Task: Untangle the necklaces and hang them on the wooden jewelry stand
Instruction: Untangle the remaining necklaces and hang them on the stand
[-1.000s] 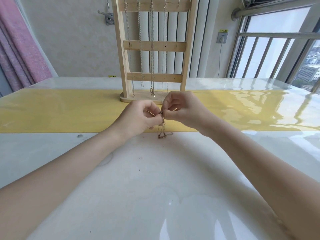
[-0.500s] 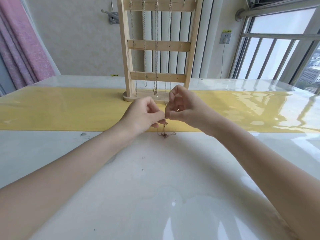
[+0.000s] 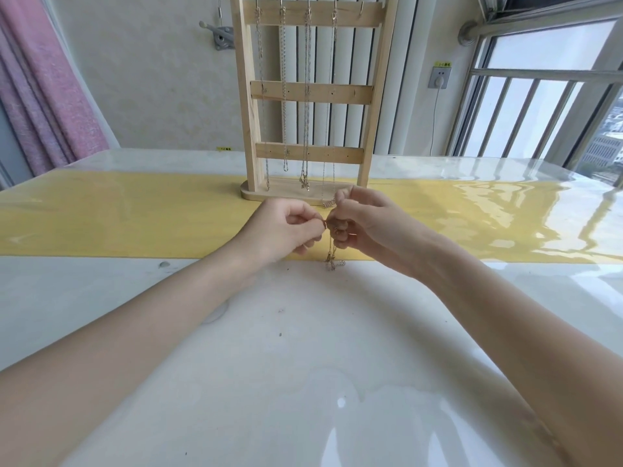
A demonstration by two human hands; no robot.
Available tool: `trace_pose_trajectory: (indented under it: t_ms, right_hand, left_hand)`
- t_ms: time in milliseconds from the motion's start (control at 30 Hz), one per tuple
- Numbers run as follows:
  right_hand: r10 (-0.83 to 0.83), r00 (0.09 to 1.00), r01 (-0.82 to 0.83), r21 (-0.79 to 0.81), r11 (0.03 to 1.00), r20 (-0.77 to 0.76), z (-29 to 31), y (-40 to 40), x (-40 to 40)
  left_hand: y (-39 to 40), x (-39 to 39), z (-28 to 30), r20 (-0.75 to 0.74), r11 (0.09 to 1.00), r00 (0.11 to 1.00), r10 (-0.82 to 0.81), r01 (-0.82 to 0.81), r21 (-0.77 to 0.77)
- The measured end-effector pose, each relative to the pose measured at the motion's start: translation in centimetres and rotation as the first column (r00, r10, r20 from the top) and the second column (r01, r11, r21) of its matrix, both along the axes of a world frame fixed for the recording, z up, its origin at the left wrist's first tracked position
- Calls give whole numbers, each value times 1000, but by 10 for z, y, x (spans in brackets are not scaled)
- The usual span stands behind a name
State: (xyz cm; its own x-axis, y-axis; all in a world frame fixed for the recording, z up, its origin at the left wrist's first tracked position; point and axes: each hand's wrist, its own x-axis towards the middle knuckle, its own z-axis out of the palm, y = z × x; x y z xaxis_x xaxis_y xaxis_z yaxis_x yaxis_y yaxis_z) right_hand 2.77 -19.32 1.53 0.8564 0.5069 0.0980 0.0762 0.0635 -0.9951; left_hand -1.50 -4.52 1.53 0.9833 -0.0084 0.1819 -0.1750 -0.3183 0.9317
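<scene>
1. We are seeing little change from half a second ago: left hand point(image 3: 286, 227) and right hand point(image 3: 362, 224) are still pinching the gold necklace point(image 3: 331, 254) between them, right fingers now lifting slightly higher.
2. Necklace's tangled end is dangling onto the glossy white surface point(image 3: 303, 348) at the yellow runner point(image 3: 118, 217) edge, just before the wooden jewelry stand point(image 3: 310, 92), which is carrying four hung chains point(image 3: 285, 96).
3. Pink curtain point(image 3: 43, 89) is hanging left, window point(image 3: 546, 92) right; wall socket point(image 3: 439, 76) label is proving unreadable.

Both hands, L point(image 3: 281, 227) & R point(image 3: 365, 224), pinch necklace point(image 3: 331, 256) nr stand point(image 3: 312, 96).
</scene>
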Motion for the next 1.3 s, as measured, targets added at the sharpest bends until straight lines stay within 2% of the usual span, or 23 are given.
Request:
trace_pose_trajectory:
  t_ms: [67,133,200,267,367,433,533,633,800,1033,1100,1167,1200,1233,1300]
  right_hand:
    - [-12,999,12,14,1000,31,0,0,0]
    - [8,999,-10,61,998,32,1,-2,1]
    - [18,999,-21,67,998,49,3,-3,1]
    - [23,993,-21,-22,1000,115,3,-4,1]
    - [54,977,-15,-185,983,207,0,-3,0]
    - [22,979,17,-187,982,201,-2,-2,0]
    - [-24,984,55,-169,984,179,-4,-1,0]
    - [-3,990,28,-181,983,139,-5,-1,-1]
    - [-7,997,20,-175,984,76,-4,-2,-1]
    - [13,989,-11,17,1000,-150,4,-4,-2]
    - [21,988,-20,10,1000,-150,3,-3,-1]
    - [26,993,-28,-20,999,-113,0,-2,1]
    - [22,996,-24,-25,999,-90,-1,-2,1]
    - [13,997,-14,-12,1000,-72,-2,-2,1]
    - [-18,998,21,37,999,-55,-2,-2,3]
  left_hand:
    - [3,1,2,-119,967,992,-33,2,-256]
    - [6,2,5,-225,847,968,-114,-24,-531]
    - [9,2,8,-253,770,953,-166,-35,-637]
    - [7,1,8,-217,804,962,-163,2,-594]
    - [4,0,6,-140,907,987,-82,15,-421]
    - [4,0,3,-70,958,998,7,-27,-286]
    - [5,3,-1,36,988,997,71,-66,-137]
    - [7,4,-4,99,997,992,74,-72,-28]
    - [8,4,-3,139,999,990,32,-33,2]
    - [7,5,-1,147,999,989,15,-19,28]
    - [4,4,-3,199,986,980,7,-40,163]
    - [2,0,-3,270,927,963,-23,-80,366]
    - [1,-1,-4,280,906,959,-36,-86,414]
    - [1,0,-5,258,909,965,-45,-68,410]
    - [2,1,-6,157,959,987,-30,-16,282]
